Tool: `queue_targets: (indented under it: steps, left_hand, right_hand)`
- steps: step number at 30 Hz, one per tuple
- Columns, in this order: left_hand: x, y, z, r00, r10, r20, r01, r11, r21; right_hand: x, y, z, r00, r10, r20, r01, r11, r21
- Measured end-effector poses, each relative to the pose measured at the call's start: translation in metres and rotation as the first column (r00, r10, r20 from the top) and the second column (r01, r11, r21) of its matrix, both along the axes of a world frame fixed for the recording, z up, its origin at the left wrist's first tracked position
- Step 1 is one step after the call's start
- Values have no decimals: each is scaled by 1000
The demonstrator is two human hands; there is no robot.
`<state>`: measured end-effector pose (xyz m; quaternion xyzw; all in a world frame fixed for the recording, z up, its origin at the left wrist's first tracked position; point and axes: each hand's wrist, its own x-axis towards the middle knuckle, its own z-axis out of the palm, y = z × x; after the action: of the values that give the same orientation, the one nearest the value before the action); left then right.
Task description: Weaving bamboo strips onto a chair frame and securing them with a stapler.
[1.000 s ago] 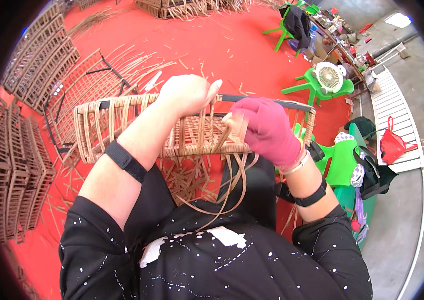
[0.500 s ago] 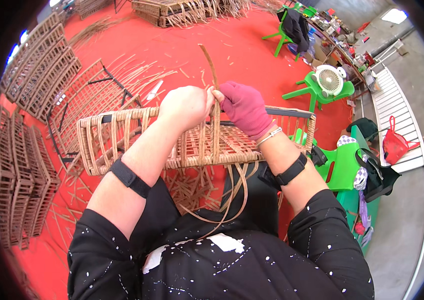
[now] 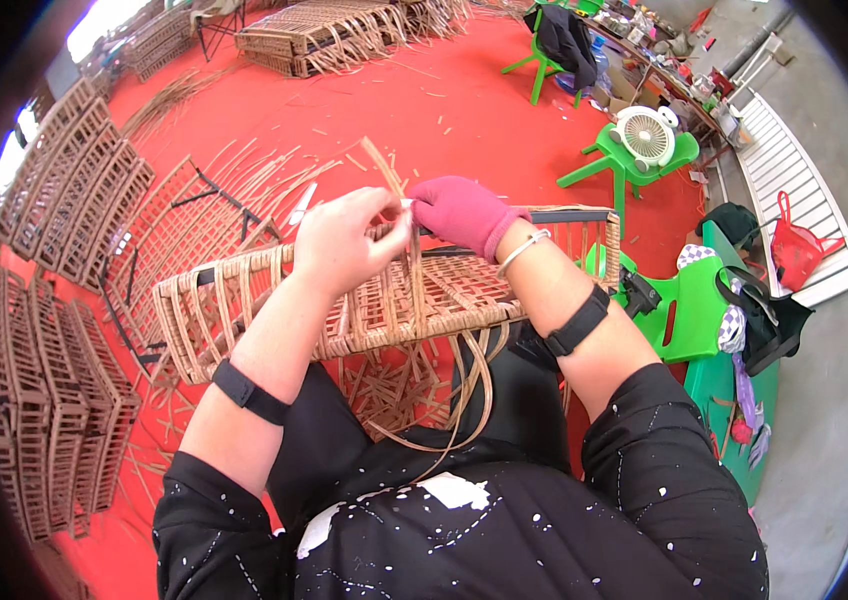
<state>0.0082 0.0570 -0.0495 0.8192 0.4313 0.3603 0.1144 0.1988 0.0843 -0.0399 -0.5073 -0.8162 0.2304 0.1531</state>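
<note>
A woven rattan basket frame (image 3: 349, 343) with dark metal bars lies across my lap, tilted slightly. At its far edge my bare left hand (image 3: 344, 238) is curled, with index finger and thumb bent round beside a flat rattan strip (image 3: 379, 162). My right hand (image 3: 459, 213), in a pink glove, is closed on that strip just to the right. The strip's free end sticks up beyond my hands, and its lower part runs down across the frame. Long loose strips (image 3: 489, 385) hang from the near edge over my legs.
Stacks of woven frames (image 3: 59, 400) stand at left, with an unfinished frame (image 3: 174, 225) beside them. Offcuts litter the red floor (image 3: 404, 100). On the right are a green chair with a white fan (image 3: 644, 137), a green chair (image 3: 689, 310) and a red bag (image 3: 797, 250).
Both hands have shifted a little left and apart. My left fingers have loosened into a more open curl. The strip's free end now leans further left, and the view has tilted up slightly.
</note>
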Motion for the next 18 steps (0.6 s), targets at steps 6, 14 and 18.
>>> queue_targets:
  steps: [6, 14, 18]
  left_hand:
    - [-2, 1, -1, 989, -99, -112, 110, 989, 100]
    - [-4, 13, 3, 985, -106, -133, 82, 981, -177]
    - [4, 14, 19, 982, -138, -129, 61, 878, -476]
  right_hand:
    - [-1, 25, -3, 991, 9, 136, 41, 934, -356]
    - [-14, -38, -18, 884, -187, -428, 411, 748, 522]
    - [6, -86, -35, 760, -333, -558, 433, 900, 51]
